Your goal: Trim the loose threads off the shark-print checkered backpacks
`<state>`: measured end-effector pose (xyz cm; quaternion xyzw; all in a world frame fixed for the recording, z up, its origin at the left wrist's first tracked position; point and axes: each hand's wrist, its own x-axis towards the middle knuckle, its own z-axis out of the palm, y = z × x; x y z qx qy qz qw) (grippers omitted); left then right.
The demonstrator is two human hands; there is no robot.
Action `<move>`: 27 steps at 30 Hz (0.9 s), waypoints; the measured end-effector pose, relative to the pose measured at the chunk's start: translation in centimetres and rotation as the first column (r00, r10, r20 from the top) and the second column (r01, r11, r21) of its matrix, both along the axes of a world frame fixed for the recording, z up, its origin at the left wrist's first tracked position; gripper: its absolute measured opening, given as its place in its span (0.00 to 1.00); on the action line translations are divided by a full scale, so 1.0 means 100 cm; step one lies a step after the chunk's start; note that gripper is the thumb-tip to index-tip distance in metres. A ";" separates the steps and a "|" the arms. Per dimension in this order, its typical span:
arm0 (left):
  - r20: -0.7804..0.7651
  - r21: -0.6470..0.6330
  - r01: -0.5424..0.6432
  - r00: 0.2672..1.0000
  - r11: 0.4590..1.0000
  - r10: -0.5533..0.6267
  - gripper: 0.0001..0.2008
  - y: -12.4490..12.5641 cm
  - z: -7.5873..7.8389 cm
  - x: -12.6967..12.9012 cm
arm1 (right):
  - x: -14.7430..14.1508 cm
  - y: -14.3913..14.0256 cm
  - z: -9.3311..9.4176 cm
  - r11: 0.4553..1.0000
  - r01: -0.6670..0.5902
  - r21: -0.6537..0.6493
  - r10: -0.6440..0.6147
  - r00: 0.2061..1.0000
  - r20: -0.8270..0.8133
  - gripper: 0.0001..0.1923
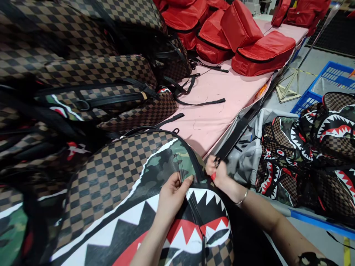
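Many checked bags (100, 72) crowd the left of the pink table (210, 118), by the shark bag (124, 184) at its near end. Red bags (263, 48) sit far back, past loose straps (217, 102). The left hand (176, 190) pinches the shark bag's front; the right hand (217, 171) curls beside it, holding I can't tell what.

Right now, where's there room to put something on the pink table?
Mostly bare: the pink table between the red bags and the big backpack, though a black strap reaches into it. A smaller pink patch shows behind the nearest red bag. Crowded: the left, piled with checkered bags, and the near end, filled by the backpack.
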<state>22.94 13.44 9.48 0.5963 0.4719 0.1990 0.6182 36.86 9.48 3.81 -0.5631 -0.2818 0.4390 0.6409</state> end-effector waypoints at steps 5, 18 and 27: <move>-0.080 0.107 0.020 0.997 0.994 -0.012 0.18 0.001 -0.003 0.000 | 0.027 -0.006 0.024 0.981 0.137 0.137 -0.077 0.925 -0.371 0.22; -0.550 0.752 0.539 0.831 0.379 -0.090 0.14 0.008 0.020 0.004 | 0.007 -0.059 -0.010 0.996 0.086 0.004 -0.082 0.938 0.337 0.08; -0.604 0.654 0.560 0.791 0.508 -0.094 0.10 0.008 0.013 0.022 | 0.013 -0.061 0.013 0.998 0.002 -0.057 0.032 0.805 0.592 0.04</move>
